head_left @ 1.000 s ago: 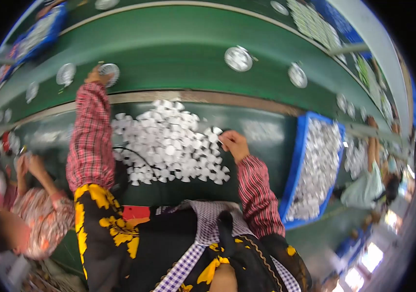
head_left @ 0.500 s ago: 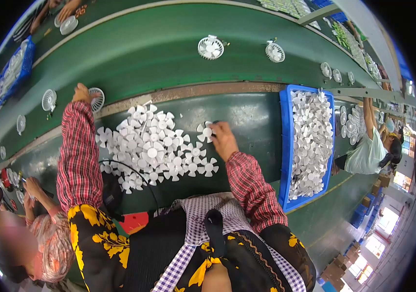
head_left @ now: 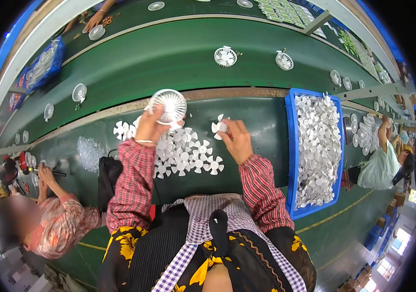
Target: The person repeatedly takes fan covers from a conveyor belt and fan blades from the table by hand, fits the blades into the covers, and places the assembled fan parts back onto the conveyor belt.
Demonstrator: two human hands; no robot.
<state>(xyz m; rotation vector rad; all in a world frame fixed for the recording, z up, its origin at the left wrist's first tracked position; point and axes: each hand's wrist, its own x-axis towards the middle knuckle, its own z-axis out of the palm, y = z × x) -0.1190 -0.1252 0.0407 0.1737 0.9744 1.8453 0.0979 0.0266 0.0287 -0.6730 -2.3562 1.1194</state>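
Note:
My left hand grips a round white slatted fan housing, held up over the far side of a pile of white fan blades. The slatted face is turned up toward me. Between the thumb and fingers of my right hand is a single white fan blade, just right of the pile. The two hands are apart, and the blade does not touch the housing. Part of the pile is hidden behind my left hand and sleeve.
A blue bin full of fan blades stands at right. Beyond the bench edge, a green conveyor carries fan housings. Small clear pieces lie at left. Co-workers sit at left and right.
My left hand has lifted the fan housing off the conveyor and brought it right, over the pile. My right hand still holds its fan blade. The whole view has shifted slightly.

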